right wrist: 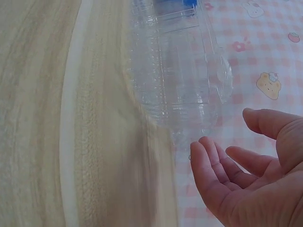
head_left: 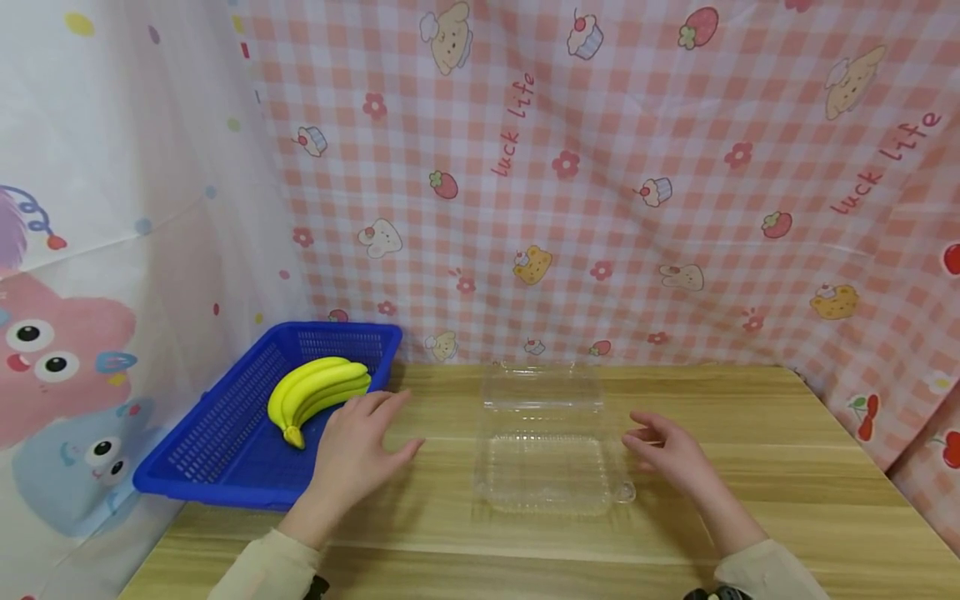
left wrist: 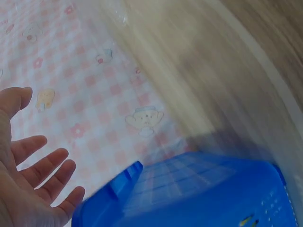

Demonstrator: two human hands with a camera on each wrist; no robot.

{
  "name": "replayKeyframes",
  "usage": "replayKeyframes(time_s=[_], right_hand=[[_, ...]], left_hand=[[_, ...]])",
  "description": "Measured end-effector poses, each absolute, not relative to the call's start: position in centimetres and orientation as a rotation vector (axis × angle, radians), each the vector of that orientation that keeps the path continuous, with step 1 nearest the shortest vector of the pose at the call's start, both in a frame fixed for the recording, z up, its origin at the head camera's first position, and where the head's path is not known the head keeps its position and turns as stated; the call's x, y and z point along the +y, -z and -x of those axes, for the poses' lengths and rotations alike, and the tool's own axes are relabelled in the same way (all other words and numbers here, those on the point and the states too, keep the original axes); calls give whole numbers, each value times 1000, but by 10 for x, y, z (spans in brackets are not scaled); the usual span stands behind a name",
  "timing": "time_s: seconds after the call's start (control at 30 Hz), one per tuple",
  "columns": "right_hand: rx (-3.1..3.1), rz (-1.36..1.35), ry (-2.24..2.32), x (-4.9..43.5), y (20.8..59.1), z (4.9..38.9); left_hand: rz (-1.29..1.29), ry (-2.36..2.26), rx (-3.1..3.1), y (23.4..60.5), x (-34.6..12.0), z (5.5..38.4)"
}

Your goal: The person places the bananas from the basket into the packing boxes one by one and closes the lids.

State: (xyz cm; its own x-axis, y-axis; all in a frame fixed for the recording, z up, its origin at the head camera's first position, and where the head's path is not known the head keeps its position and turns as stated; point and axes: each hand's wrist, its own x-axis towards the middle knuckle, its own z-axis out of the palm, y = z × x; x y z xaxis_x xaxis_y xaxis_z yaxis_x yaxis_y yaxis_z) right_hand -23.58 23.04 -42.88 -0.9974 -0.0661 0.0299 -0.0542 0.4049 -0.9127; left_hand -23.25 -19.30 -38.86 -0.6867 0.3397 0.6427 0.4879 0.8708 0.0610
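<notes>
A bunch of yellow bananas lies in a blue plastic basket on the left of the table. My left hand is held over the basket's right edge, fingers spread and nothing in them; the left wrist view shows the same hand beside the basket's blue wall. A clear plastic clamshell box stands with its lid raised at the table's middle. Just right of the box is my right hand, empty, its fingers loosely bent. In the right wrist view the box is ahead of the fingertips.
The wooden table reaches back to a pink checked cloth hanging behind it. A white patterned curtain hangs at the left, close beside the basket.
</notes>
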Motion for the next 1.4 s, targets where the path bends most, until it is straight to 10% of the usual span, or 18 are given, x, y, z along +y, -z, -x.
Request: replayKeyframes(time_s=[1.4], right_hand=[[2359,107,1816,222,439,249]], left_hand=[[470,294,-2495,312,-244,255]])
